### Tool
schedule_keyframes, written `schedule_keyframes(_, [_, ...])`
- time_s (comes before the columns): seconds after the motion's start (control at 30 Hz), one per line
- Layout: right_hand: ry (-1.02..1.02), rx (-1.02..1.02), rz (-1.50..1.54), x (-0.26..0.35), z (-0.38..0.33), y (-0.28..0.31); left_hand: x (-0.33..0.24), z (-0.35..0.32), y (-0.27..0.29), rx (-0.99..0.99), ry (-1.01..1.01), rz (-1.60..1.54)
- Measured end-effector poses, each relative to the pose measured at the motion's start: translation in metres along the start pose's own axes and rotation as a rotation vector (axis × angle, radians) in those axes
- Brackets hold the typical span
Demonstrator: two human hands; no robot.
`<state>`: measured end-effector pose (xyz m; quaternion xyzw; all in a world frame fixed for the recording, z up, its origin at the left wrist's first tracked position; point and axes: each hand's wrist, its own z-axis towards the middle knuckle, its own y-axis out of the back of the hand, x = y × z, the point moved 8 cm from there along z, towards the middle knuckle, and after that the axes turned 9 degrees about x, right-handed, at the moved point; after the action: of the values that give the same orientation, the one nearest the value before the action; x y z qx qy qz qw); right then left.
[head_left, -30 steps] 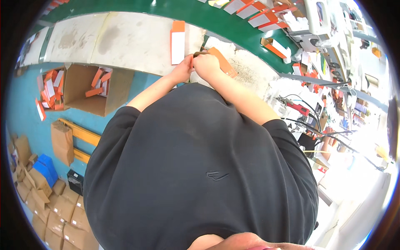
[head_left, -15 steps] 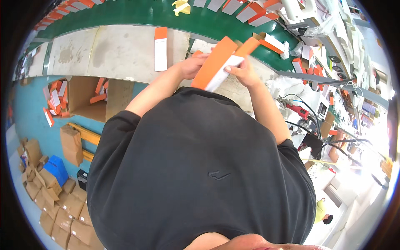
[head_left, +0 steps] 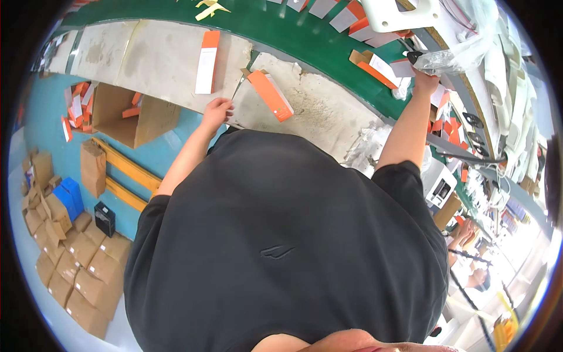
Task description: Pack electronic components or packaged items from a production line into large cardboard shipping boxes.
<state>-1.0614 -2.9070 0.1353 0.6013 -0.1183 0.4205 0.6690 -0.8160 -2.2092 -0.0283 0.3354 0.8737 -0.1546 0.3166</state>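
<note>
**Two hands apart: one at the bench edge, one up at a plastic bag**

The person stands at a grey bench (head_left: 328,111) that runs beside a green belt (head_left: 281,35). An orange-and-white carton (head_left: 270,95) lies flat on the bench near its near edge, just beside the left hand (head_left: 217,110) but not touching it. It looks set down within easy reach, lengthwise along the bench. A second carton (head_left: 206,61) lies flat further left, toward the belt side, well apart from both hands.

The left hand rests at the near edge of the bench, fingers loosely curled and holding nothing that shows. Whether the fingertips press the surface I cannot tell.

The right hand (head_left: 423,79) is stretched up and away past the far edge of the belt, closed around the lower end of a clear plastic bag (head_left: 457,56) that hangs among white parts there. The grip seems snug, likely because the film is thin and slack. What the bag contains is too blurred to say.

More cartons (head_left: 375,66) lie on the belt near the right arm. An open cardboard box (head_left: 126,111) with loose cartons sits below the bench's left end.
</note>
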Motion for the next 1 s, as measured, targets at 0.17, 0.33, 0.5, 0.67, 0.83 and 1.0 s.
schedule_keyframes(0.17, [-0.003,0.193,-0.156,-0.04,0.065,-0.064,0.071,-0.046,0.049,-0.178,-0.007,0.24])
schedule_keyframes(0.33, [-0.047,0.399,-0.343,-0.101,0.07,-0.102,0.142,-0.094,0.085,-0.111,0.037,0.61])
schedule_keyframes(0.5, [-0.048,0.604,-0.554,-0.137,0.069,-0.132,0.215,-0.132,0.116,0.034,0.376,0.897])
schedule_keyframes(0.67, [-0.104,0.806,-0.813,-0.107,-0.035,-0.172,0.246,-0.128,0.124,0.093,0.439,0.954])
schedule_keyframes(0.83, [0.11,0.603,-0.923,0.01,-0.124,-0.157,0.182,-0.055,0.131,0.115,0.343,1.159])
schedule_keyframes(1.0, [-0.121,0.296,-0.156,0.07,-0.191,-0.128,-0.031,-0.018,-0.004,0.237,0.014,1.297])
